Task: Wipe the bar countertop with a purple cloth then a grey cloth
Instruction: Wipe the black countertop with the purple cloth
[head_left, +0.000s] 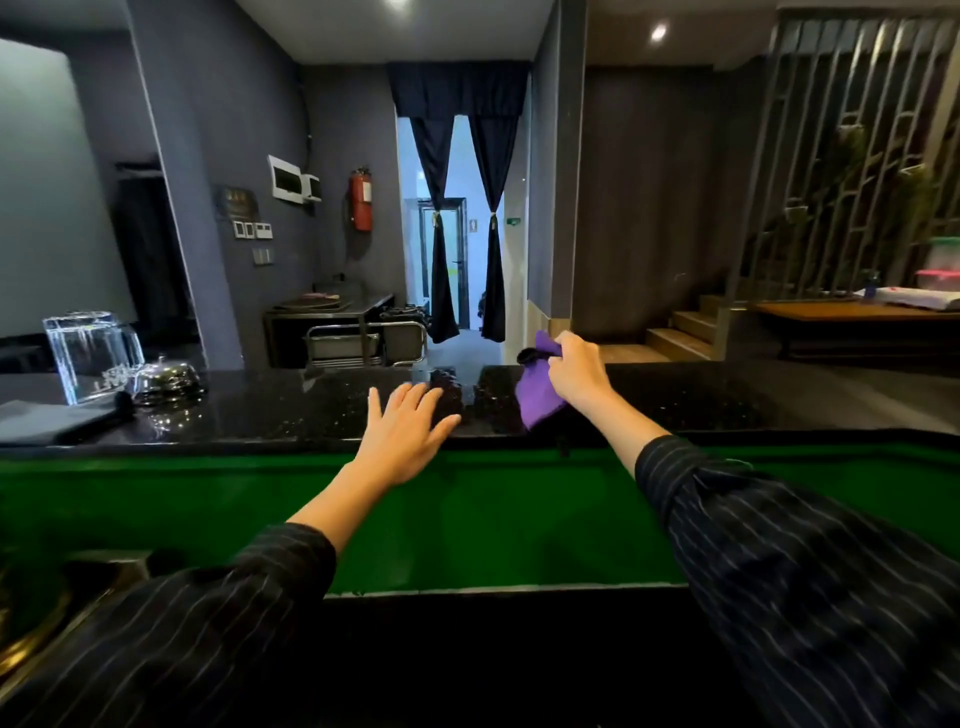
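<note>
The black speckled bar countertop (291, 410) runs across the middle of the view. My right hand (579, 371) is raised above it and grips a purple cloth (537, 397), which hangs down with its lower corner close to the counter. My left hand (402, 428) reaches over the counter's near edge, fingers spread, holding nothing. A folded grey cloth (49, 423) lies on the counter at the far left.
A clear acrylic block (85, 353) and a silver service bell (166, 376) stand on the counter's left part, behind the grey cloth. A green panel (467, 509) lies below the counter's near edge. Beyond are a steel table, a curtained doorway and wooden stairs.
</note>
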